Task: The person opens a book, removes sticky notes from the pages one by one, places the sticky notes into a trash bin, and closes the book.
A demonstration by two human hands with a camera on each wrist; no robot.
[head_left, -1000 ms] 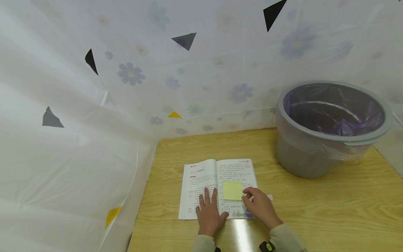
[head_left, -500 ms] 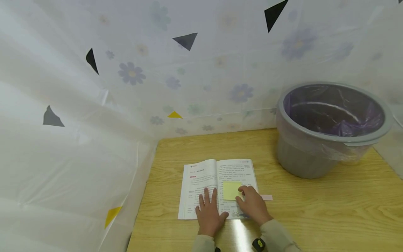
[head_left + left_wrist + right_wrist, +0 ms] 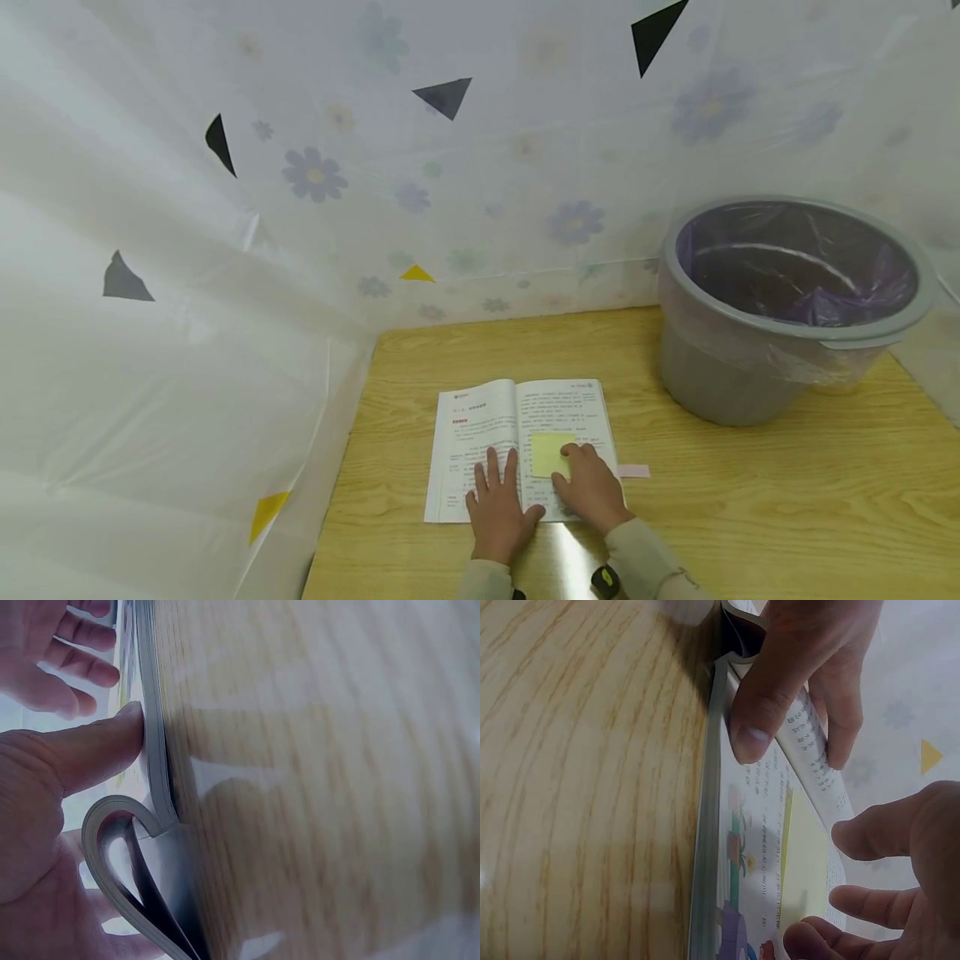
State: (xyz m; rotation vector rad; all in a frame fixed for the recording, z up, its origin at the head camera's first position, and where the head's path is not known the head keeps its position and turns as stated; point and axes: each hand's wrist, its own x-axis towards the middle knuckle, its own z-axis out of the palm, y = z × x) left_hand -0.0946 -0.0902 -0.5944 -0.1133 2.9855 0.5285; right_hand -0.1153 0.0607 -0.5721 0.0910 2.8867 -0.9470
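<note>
1. Moved: right hand (image 3: 594, 492) has slid left versus a second ago, now at the right edge of the yellow sticky note (image 3: 550, 456). Left hand (image 3: 498, 512) hasn't shifted.
2. Nearest: beige sleeves (image 3: 645, 554), cut off by the frame bottom. Black wrist unit (image 3: 604, 582) on the right.
3. Left hand: fingers spread on the left page, thumb across the gutter. Likely there to hold the open book (image 3: 480, 417) flat; pages bow up at the spine.
4. Right hand: fingers bent, thumb and fingers apart in its wrist view, nothing visibly clamped. Contact with the note: can't tell.
5. Note: on the right page, just right of the gutter, right side partly behind fingers. Print beneath it hidden; the rest too small to read.
6. Pink strip (image 3: 634, 471): sticks out past the book's right edge, probably a page marker. Inner end hidden.
7. Farther, right: grey bin (image 3: 712, 375) on the wood-grain table (image 3: 750, 517). Clear liner (image 3: 825, 308) folded over the rim, presumably so it won't slip. Bin floor not visible.
8. Back: flowered wall (image 3: 487, 208), print hazy.
</note>
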